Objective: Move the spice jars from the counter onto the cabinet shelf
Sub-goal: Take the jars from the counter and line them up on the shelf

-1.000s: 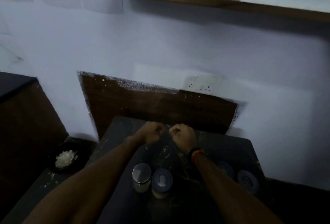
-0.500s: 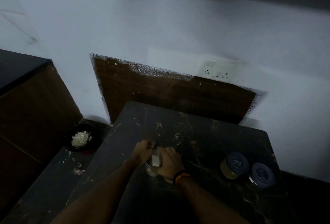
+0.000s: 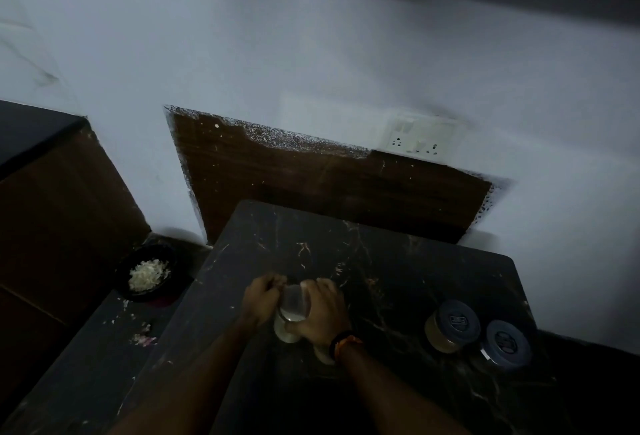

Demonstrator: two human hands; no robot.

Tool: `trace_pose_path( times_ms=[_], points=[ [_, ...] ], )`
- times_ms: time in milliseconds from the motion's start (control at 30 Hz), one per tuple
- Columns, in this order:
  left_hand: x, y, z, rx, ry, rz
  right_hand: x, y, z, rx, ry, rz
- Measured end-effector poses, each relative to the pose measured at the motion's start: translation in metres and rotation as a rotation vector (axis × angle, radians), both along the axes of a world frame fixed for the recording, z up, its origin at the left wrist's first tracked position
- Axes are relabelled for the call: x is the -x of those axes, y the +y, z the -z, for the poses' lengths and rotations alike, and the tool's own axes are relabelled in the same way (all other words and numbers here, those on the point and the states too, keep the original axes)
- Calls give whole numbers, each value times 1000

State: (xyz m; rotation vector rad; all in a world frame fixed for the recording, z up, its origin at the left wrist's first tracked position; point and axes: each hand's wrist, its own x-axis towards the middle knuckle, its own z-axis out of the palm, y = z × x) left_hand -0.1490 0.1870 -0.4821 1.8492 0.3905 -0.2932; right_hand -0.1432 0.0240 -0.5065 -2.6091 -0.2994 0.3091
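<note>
Mid-pickup, left hand [image 3: 261, 299] and right hand [image 3: 320, 313] clamp one pale-filled spice jar [image 3: 290, 316] (counter's [image 3: 398, 261] near-left); lifting shelfward comes next.

Two bare forearms, no sleeves, dark wristband [image 3: 341, 342] with orange thread on right wrist

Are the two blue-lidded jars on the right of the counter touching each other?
Cannot tell. In the head view the left blue-lidded jar and the right blue-lidded jar stand close side by side, but the dim, dark strip between them shows neither contact nor gap.
</note>
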Motion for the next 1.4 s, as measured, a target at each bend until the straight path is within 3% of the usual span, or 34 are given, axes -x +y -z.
trace_pose_path(
  times_ms=[167,367,500,633,767,1033,1233,1400],
  points=[
    [-6,4,-11,218,-23,-160,-30,-10,-43,-149,-52,60],
    [-15,-24,-41,758,142,-208,-49,-32,-105,-600,75,215],
    [-19,-47,-46,1177,176,-77,-48,-53,-131,-865,47,182],
    [-20,-75,-51,1362,84,25,-45,-74,-153,-1013,55,181],
    [-23,-102,-62,1311,-35,14,-44,-91,-163,-1137,57,244],
    [-12,-147,-102,935,-225,53,-39,-113,-170,-1215,-2,434],
    [-7,-158,-115,988,-290,111,-35,-138,-177,-1420,-7,521],
    [-8,-164,-120,888,-303,272,-29,-152,-180,-1475,16,537]
  ],
)
